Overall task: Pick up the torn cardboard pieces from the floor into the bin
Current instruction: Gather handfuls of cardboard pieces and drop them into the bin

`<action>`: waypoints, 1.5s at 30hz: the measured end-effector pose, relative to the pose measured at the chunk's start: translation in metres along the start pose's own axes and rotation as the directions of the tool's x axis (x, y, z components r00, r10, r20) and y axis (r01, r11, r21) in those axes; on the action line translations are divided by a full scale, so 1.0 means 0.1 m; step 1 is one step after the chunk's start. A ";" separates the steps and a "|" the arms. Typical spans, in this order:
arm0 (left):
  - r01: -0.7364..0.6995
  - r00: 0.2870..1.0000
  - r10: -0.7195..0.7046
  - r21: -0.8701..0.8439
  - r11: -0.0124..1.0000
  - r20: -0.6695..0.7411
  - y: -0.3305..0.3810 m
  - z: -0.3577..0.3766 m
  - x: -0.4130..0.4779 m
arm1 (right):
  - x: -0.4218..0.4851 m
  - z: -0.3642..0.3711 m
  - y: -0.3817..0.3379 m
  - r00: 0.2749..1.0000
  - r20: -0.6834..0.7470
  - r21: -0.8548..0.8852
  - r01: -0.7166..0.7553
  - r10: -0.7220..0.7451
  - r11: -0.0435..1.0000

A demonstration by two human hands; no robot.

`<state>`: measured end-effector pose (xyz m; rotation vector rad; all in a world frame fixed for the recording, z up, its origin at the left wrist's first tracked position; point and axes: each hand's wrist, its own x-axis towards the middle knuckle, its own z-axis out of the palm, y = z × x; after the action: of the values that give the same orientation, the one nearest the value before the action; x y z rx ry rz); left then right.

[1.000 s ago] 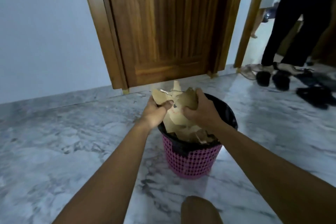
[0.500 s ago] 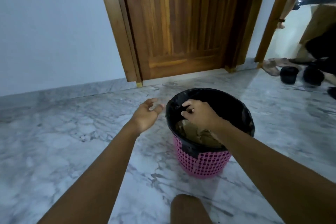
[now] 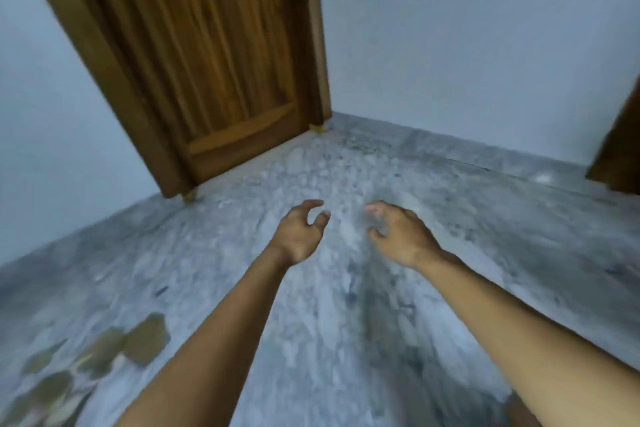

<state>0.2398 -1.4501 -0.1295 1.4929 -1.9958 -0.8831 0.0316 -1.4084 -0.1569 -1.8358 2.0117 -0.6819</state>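
Note:
Several torn brown cardboard pieces point(image 3: 145, 340) lie blurred on the marble floor at the lower left. My left hand point(image 3: 301, 232) hovers over the floor in the middle of the view, fingers loosely curled, holding nothing. My right hand point(image 3: 398, 232) hovers beside it, a short gap between them, fingers also loosely curled and empty. Both hands are well to the right of and beyond the cardboard. The bin is out of view.
A closed wooden door point(image 3: 207, 62) stands at the back left in its frame. Pale walls meet the grey marble floor point(image 3: 381, 288) at a corner. Another dark wooden edge point(image 3: 620, 149) shows at the far right.
The view has swung left, away from the pink bin, which has left the frame. Both hands came off the bin and now hang empty over the floor. Cardboard pieces have come into view.

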 end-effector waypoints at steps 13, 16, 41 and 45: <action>0.421 0.884 -0.403 0.027 0.907 -0.235 -3.25 -3.20 -1.28 | 0.42 2.74 -3.61 0.871 0.293 -0.003 0.414 -0.395 0.910; 0.483 0.852 -0.462 0.031 0.875 -0.247 -3.63 -3.50 -1.45 | 0.53 3.07 -4.03 0.838 0.363 -0.031 0.447 -0.407 0.894; 0.824 0.542 -0.838 0.238 0.515 -0.061 -6.27 -2.42 -0.33 | 1.43 6.15 -3.47 0.584 0.798 -0.249 0.542 -0.146 0.803; 0.782 0.553 -0.812 0.455 0.426 -0.188 -6.58 -2.19 -0.24 | 1.53 6.32 -3.39 0.653 0.740 -0.266 0.505 -0.162 0.821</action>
<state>0.8247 -1.5980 -0.4715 2.8986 -1.5119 -0.7439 0.6401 -1.6562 -0.4825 -2.2986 1.3675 0.4448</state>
